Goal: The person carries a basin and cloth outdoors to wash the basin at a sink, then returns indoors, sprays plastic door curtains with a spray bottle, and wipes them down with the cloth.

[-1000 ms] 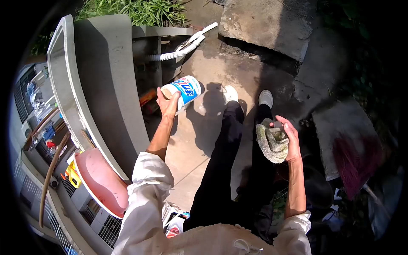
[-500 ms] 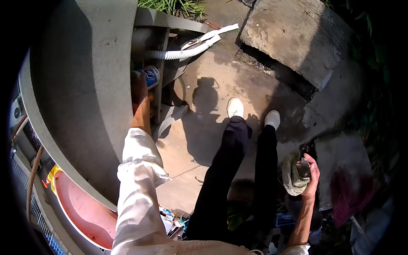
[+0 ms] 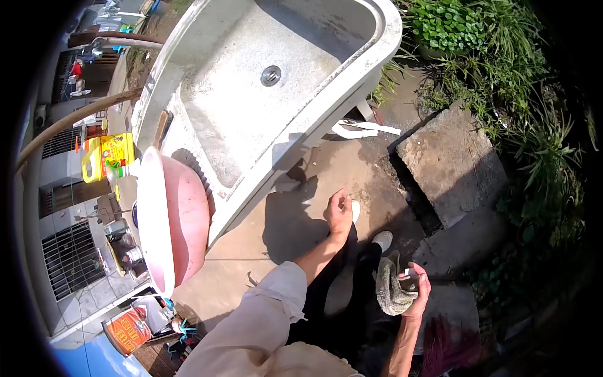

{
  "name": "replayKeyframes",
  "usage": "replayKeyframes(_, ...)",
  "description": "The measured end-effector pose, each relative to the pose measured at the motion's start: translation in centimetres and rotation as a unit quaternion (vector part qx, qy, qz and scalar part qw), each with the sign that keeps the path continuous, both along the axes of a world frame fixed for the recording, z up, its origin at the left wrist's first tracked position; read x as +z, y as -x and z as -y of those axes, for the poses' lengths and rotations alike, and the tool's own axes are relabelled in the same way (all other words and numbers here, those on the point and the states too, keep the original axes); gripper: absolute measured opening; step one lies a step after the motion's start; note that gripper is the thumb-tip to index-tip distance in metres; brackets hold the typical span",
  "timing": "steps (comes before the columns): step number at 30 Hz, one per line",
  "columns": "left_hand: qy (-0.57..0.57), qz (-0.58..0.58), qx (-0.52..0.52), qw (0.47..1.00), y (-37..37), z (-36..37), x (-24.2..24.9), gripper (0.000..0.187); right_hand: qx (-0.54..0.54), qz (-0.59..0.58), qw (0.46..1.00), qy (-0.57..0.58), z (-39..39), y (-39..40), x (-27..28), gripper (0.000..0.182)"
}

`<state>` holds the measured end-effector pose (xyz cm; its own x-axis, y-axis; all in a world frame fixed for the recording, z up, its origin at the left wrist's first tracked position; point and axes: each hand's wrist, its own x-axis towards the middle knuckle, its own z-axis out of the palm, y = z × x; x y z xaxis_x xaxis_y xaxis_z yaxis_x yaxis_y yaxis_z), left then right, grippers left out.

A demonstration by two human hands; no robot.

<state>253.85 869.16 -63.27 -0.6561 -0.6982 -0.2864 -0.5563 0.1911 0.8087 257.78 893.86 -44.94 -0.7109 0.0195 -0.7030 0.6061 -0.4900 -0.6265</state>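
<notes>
My left hand is held out over the concrete, above my left shoe, in front of the stone sink. Its fingers are curled in; whether anything small sits inside them is hidden. At the lower right my right hand grips a damp-looking, grey-green rag, bunched up and hanging beside the palm. A small pale piece shows near the fingertips, too small to name. The sink has a metal drain in its basin. A pink basin rests tilted on the sink's left end.
A brush lies on the sink ledge, near a yellow jug. White hoses stick out beneath the sink. To the right, a raised concrete slab borders a dark gap. Plants grow at the upper right.
My left hand has come out from under the sink, leaving the blue-and-white container there, and moved right. The view has swung up over the basin. The rag stays in my right hand.
</notes>
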Motion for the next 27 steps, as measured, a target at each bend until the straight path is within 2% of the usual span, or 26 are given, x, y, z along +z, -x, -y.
replayKeyframes(2,-0.126,-0.036,0.005,0.991,-1.4,-2.3,8.1,0.032,0.032,-0.027,0.999,0.018,0.0,0.6,2.8,0.040)
replayKeyframes(3,-0.136,-0.048,-0.005,0.989,-2.2,-2.4,12.2,0.030,0.055,-0.035,0.998,0.024,0.1,1.0,4.6,0.039)
replayKeyframes(6,-0.067,-0.125,-0.059,0.988,-2.8,-0.1,26.1,0.029,0.096,-0.058,0.993,0.041,2.0,2.9,10.0,0.033)
replayKeyframes(8,0.031,-0.191,-0.106,0.975,-3.9,2.4,32.8,0.030,0.140,-0.077,0.985,0.061,4.9,4.4,12.7,0.028)
replayKeyframes(9,0.039,-0.210,-0.108,0.971,-4.5,3.7,36.5,0.030,0.207,-0.088,0.973,0.059,6.9,5.3,14.3,0.026)
replayKeyframes(10,0.076,-0.260,-0.101,0.957,-5.3,5.0,39.3,0.030,0.273,-0.097,0.956,0.055,9.2,6.1,15.8,0.024)
replayKeyframes(12,0.209,-0.262,-0.111,0.936,-7.0,9.1,43.9,0.033,0.355,-0.129,0.924,0.056,14.1,7.0,18.5,0.024)
replayKeyframes(13,0.213,-0.284,-0.070,0.932,-7.7,11.3,45.6,0.034,0.386,-0.136,0.910,0.064,16.5,7.2,19.3,0.026)
replayKeyframes(15,0.235,-0.225,-0.011,0.945,-9.2,16.9,46.4,0.034,0.445,-0.151,0.881,0.055,21.4,7.6,21.6,0.026)
replayKeyframes(16,0.206,-0.174,0.019,0.963,-9.9,20.1,46.6,0.035,0.471,-0.160,0.867,0.038,23.9,7.6,23.1,0.026)
replayKeyframes(18,0.008,-0.106,0.143,0.984,-11.3,27.9,40.9,0.041,0.516,-0.193,0.834,-0.030,28.4,7.5,24.3,0.032)
replayKeyframes(19,-0.001,-0.100,0.177,0.979,-11.6,31.0,38.1,0.050,0.545,-0.187,0.815,-0.052,30.5,7.6,24.5,0.035)
replayKeyframes(20,-0.003,-0.105,0.187,0.977,-12.0,33.4,34.9,0.050,0.574,-0.178,0.796,-0.075,32.5,7.6,24.7,0.039)
replayKeyframes(21,0.118,-0.025,0.112,0.986,-12.1,35.8,32.0,0.055,0.599,-0.201,0.763,-0.141,34.4,7.6,24.7,0.045)
replayKeyframes(22,0.234,0.058,0.034,0.970,-12.3,37.2,30.6,0.060,0.580,-0.254,0.761,-0.142,35.8,7.3,23.4,0.043)
replayKeyframes(23,0.228,0.055,0.044,0.971,-11.6,37.3,31.3,0.060,0.571,-0.237,0.776,-0.125,36.6,7.6,23.2,0.038)
replayKeyframes(25,0.165,0.126,0.097,0.973,-9.5,36.4,31.8,0.063,0.532,-0.190,0.821,-0.079,37.4,8.2,23.1,0.023)
replayKeyframes(26,0.158,0.122,0.100,0.975,-9.1,36.5,31.0,0.063,0.507,-0.186,0.840,-0.058,37.4,8.4,22.7,0.020)
replayKeyframes(27,0.177,0.070,0.086,0.978,-8.2,36.6,30.0,0.064,0.491,-0.198,0.847,-0.054,37.4,8.6,22.7,0.019)
